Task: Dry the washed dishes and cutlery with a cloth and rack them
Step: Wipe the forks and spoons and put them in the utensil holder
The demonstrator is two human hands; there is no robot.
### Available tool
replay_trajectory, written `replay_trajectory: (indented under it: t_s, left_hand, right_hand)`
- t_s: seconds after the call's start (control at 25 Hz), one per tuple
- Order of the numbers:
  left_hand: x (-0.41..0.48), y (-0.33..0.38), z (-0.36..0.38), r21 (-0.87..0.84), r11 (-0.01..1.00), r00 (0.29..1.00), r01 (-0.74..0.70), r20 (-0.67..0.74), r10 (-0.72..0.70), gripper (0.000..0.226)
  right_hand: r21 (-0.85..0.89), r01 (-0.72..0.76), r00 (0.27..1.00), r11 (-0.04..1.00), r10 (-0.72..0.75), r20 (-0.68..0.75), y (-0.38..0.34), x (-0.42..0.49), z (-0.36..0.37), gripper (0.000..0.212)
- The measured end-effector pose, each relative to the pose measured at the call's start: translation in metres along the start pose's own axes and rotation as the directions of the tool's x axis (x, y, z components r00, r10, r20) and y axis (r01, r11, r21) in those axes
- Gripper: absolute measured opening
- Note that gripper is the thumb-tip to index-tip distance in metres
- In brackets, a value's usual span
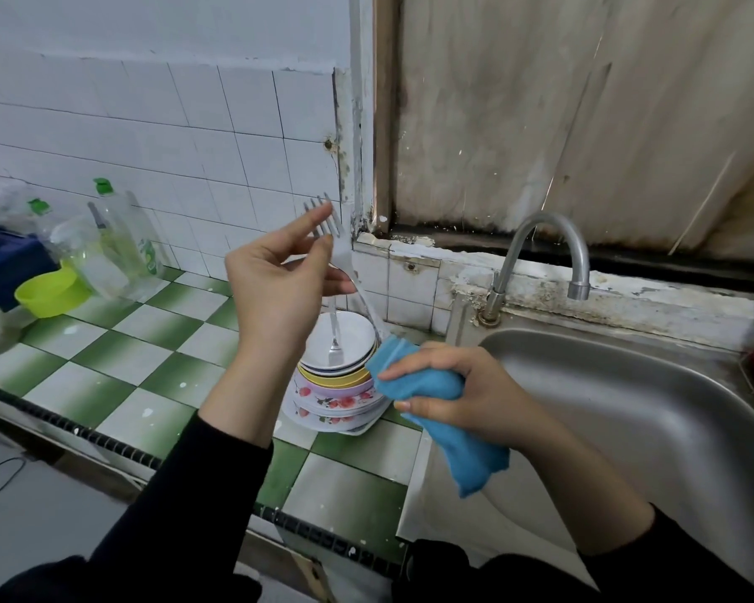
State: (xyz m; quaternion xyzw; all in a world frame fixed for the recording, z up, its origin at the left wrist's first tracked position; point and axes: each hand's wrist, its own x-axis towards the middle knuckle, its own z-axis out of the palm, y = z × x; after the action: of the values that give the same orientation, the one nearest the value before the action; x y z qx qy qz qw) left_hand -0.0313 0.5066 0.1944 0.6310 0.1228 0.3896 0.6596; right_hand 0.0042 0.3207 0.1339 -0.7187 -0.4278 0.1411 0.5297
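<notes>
**Item in hand: one fork, mid-wipe**

- **Left hand** (275, 289): raised, thumb and fingertips pinching a silver metal fork (365, 304) just under the tines, which point up. The other fingers are loosely spread.
- **Silver metal fork:** slants down and to the right from your left hand into the cloth. It should be light and rigid, and slick if there is water on it. A pinch at the neck gives little purchase, so hold it where the shaft broadens and keep your fingertips off the tines.
- **Right hand** (449, 385): clenched round a blue cloth (432, 385), lower than your left hand and to its right.
- **Blue cloth:** soft and thick, bunched over the fork's handle end, with a loose tail hanging below your fist. It will take the shape of the shaft. Squeeze through it and draw along the fork's length.
- **Second metal utensil** (334, 341): directly below your left hand, over the top bowl. I cannot tell whether you are holding it or it is lying in the bowl.
- **Stack of bowls and plates** (336, 402): between your two wrists, with a white bowl on top, then a yellow rim, then flower-printed plates. They look breakable, and heavy if moved as a stack, so lift them one at a time by the rim.
- **Green-and-white tiled counter** (127, 363): under and left of your left hand.
- **Stainless steel sink** (627, 406) and curved tap (540, 237): beyond your right hand.
- **Lime-green plastic bowl** (49, 293) and clear soap bottles (123, 237): far to the left of your left hand.
- **Rack:** not in view.
</notes>
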Motion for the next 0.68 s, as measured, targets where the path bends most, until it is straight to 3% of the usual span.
replay_trajectory:
  t_s: [0.16, 0.32, 0.68]
  left_hand:
    - [-0.017, -0.008, 0.01, 0.041, 0.999, 0.997, 0.017, 0.074, -0.02, 0.037]
    - [0.004, 0.001, -0.003, -0.035, 0.999, 0.999, 0.023, -0.038, -0.024, 0.036]
    - [-0.007, 0.014, 0.001, 0.029, 0.994, 0.993, -0.106, 0.061, 0.105, 0.038]
  right_hand:
    - [0.028, 0.045, 0.993, 0.999, -0.041, -0.113, -0.007, 0.019, -0.001, 0.039]
    - [0.032, 0.0, 0.999, 0.999, 0.002, -0.051, 0.006, 0.004, -0.001, 0.039]
    - [-0.045, 0.068, 0.995, 0.997, -0.071, -0.069, 0.001, 0.022, -0.001, 0.042]
